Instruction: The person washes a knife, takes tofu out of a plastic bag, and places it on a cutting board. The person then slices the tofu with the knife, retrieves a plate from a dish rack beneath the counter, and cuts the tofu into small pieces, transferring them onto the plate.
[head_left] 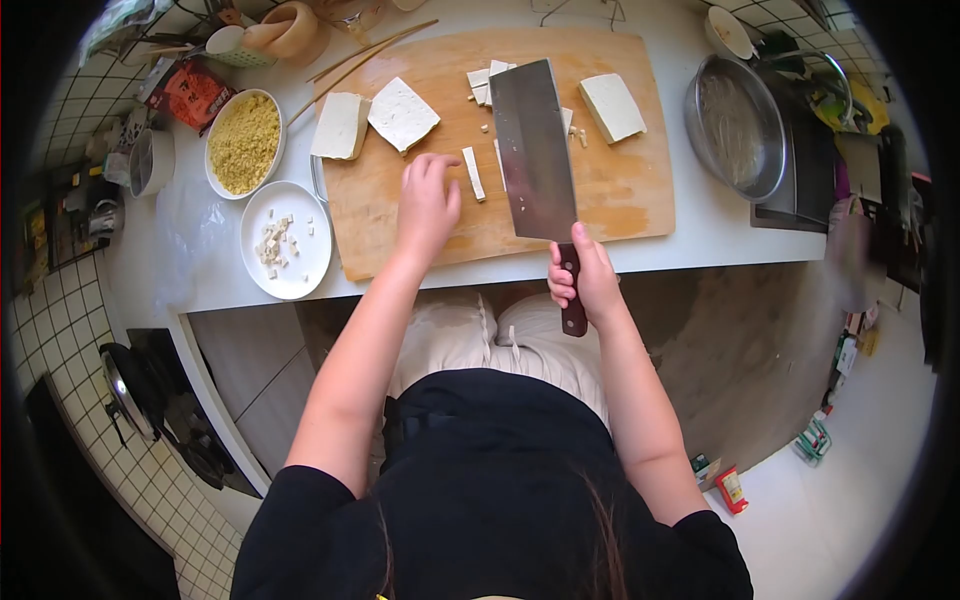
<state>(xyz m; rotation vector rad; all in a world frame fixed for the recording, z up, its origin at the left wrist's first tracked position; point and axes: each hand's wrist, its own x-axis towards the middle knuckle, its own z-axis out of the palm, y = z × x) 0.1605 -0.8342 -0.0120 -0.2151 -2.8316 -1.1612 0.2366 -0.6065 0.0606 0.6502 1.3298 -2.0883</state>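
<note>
A cleaver (538,150) is in my right hand (597,280), whose fingers wrap round its dark handle. The broad blade points away from me above the wooden cutting board (620,195) and hides some of the white pieces behind it. My left hand (430,198) hovers at the board's left part, empty, its fingers loosely bent and apart. Just right of those fingers lies a thin tofu strip (473,174). Two tofu blocks, one squarish (403,115) and one at the left edge (340,127), sit beyond that hand. Another tofu block (613,108) rests right of the blade.
Left of the board stand a white plate (310,262) with small white cubes and a bowl of yellow crumbly food (243,143). A steel basin (775,135) is at the right. Chopsticks (365,65) lie across the board's far left corner.
</note>
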